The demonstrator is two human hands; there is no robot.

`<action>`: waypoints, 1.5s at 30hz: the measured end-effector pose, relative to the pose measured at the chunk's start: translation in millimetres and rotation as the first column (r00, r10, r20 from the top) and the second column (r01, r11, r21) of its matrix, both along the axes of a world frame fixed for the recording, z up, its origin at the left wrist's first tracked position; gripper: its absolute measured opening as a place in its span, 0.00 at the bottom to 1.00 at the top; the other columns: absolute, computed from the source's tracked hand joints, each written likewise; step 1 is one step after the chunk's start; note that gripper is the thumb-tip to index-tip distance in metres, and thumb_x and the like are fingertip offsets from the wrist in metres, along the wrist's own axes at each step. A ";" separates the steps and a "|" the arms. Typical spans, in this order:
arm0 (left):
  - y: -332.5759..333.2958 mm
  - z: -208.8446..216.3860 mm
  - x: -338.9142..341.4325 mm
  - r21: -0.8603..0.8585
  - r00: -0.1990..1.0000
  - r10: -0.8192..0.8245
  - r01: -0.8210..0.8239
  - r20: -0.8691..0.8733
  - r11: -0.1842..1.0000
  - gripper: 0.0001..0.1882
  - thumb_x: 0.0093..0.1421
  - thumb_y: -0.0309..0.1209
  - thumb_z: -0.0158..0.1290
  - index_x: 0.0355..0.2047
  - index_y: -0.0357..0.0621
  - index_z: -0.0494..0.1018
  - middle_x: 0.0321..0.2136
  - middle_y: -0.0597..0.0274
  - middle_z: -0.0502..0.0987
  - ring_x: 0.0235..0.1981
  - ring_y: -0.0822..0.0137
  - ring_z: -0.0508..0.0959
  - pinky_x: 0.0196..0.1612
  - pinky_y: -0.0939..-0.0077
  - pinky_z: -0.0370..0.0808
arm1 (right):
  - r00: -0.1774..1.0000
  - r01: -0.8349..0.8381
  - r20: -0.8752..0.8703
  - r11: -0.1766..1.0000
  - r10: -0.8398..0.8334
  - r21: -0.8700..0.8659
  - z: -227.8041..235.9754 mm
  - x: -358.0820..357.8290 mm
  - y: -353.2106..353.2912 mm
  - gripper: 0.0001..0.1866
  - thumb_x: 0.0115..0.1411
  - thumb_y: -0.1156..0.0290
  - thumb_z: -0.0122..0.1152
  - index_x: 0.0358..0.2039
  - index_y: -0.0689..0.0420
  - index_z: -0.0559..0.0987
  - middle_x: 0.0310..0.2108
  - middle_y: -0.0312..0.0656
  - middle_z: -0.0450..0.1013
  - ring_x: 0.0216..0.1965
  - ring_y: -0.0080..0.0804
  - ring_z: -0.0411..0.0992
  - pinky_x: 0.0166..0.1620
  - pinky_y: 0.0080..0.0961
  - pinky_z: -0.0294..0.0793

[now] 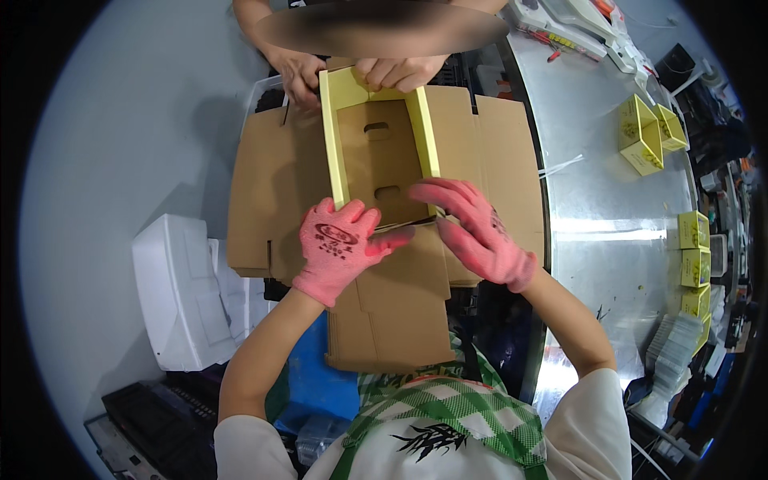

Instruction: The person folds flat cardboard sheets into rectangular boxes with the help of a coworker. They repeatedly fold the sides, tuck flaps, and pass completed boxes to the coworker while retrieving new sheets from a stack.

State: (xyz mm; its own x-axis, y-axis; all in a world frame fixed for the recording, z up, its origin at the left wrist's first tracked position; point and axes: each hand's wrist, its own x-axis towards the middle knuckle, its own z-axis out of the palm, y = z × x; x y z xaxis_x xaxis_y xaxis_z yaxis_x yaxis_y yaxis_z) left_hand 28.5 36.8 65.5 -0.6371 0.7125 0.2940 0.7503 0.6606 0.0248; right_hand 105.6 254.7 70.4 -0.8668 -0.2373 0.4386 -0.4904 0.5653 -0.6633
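1. The yellow box [334, 152], a thin-walled, open rectangle with smooth sides, was in front of you, above flat brown cardboard sheets [276, 176] with straight-cut slots.
2. Your left hand [340, 242], in a textured pink glove, curled its fingers over the box's near left corner, thumb stretched along the near end; you could not tell whether it gripped.
3. Your right hand [492, 246], gloved alike, was spread wide at the box's near right corner, thumb and fingers apart.
4. At the box's far end, a co-worker's bare hand [392, 74] lay over the rim; the co-worker was cut off above.
5. Right of the box ran a shiny metal bench [576, 192].
6. Your gloves partly hid the box's near end; whether the slotted brown surface inside was its floor was unclear.
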 end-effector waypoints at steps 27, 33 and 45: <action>35.6 -33.4 4.9 0.724 0.952 -0.086 -0.163 0.294 0.670 0.37 0.55 0.21 0.53 0.63 0.30 0.50 0.56 0.39 0.62 0.49 0.42 0.68 0.51 0.55 0.67 | 0.927 0.360 0.122 0.744 -0.355 -0.563 -16.6 -42.0 -1.0 0.39 0.58 0.72 0.60 0.65 0.64 0.52 0.66 0.56 0.46 0.64 0.46 0.52 0.63 0.38 0.53; 24.5 -27.2 6.5 0.677 0.910 -0.027 -0.287 0.413 0.678 0.28 0.55 0.19 0.50 0.58 0.35 0.61 0.59 0.46 0.60 0.48 0.49 0.69 0.48 0.65 0.69 | 0.979 0.173 -0.053 0.938 -0.197 -0.300 -25.0 -30.0 -3.1 0.42 0.51 0.68 0.68 0.64 0.59 0.58 0.68 0.54 0.45 0.69 0.55 0.41 0.67 0.47 0.43; 10.4 24.6 -20.9 -0.302 0.943 -0.161 0.251 0.292 0.920 0.24 0.46 0.46 0.60 0.39 0.43 0.74 0.34 0.59 0.75 0.44 0.61 0.74 0.65 0.50 0.54 | 0.971 -0.214 0.068 0.714 0.228 0.667 9.5 -56.9 31.8 0.19 0.41 0.63 0.67 0.34 0.53 0.73 0.24 0.36 0.70 0.43 0.35 0.71 0.63 0.42 0.58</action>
